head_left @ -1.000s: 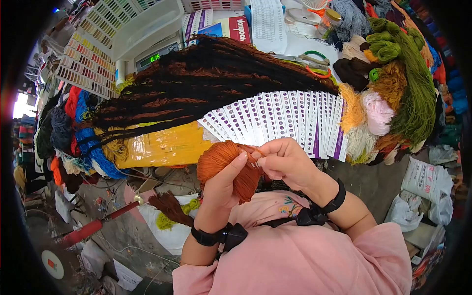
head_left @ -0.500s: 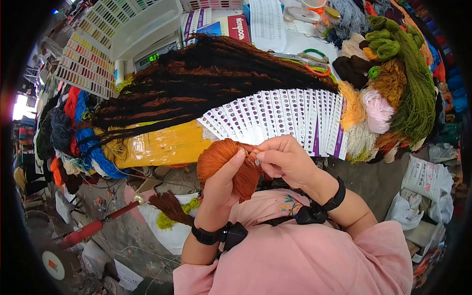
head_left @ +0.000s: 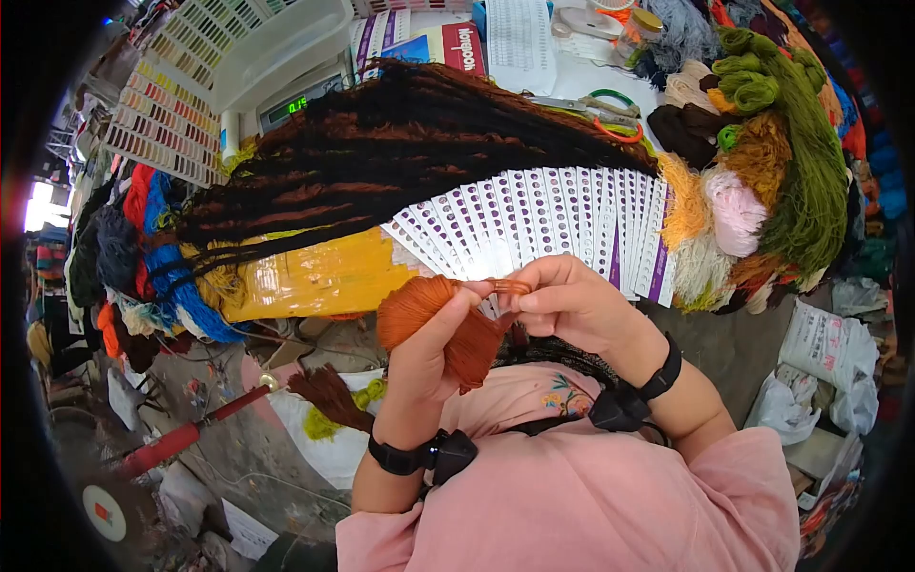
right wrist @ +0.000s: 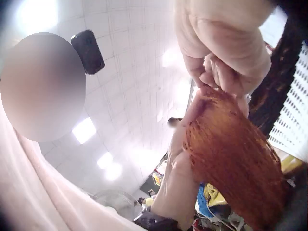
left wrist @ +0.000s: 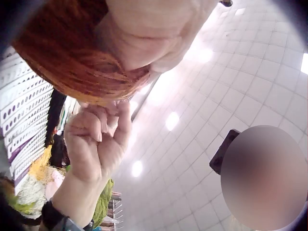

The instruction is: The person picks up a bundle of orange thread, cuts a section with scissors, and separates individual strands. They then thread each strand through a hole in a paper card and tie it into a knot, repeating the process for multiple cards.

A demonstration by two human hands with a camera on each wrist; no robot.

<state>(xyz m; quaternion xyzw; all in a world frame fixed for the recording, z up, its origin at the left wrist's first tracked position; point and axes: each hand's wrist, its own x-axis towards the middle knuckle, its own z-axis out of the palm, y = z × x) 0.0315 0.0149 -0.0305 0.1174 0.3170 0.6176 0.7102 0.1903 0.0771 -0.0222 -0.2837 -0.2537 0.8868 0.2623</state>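
Observation:
A thick rust-orange skein of yarn (head_left: 416,313) is held up in front of the chest, above the near table edge. My left hand (head_left: 429,357) grips it, with the thumb lying along its near side toward the top. At the skein's tied end, my right hand (head_left: 577,303) pinches a small twisted loop of the same yarn between thumb and fingers. In the left wrist view the skein (left wrist: 67,53) hides part of the right fingertips. The right wrist view shows the skein (right wrist: 233,154) hanging below the right hand (right wrist: 226,43).
Long black and brown yarn (head_left: 381,153) lies across the table over fanned shade cards (head_left: 534,219) and a yellow wrapped pack (head_left: 315,281). Behind are a lit scale (head_left: 297,105) with a clear tray, and scissors (head_left: 610,112). Coloured skeins (head_left: 734,214) are heaped at right.
The right hand has drawn slightly away to the right, and the yarn loop now shows between both hands. The left hand keeps its grip on the skein, which tilts a little.

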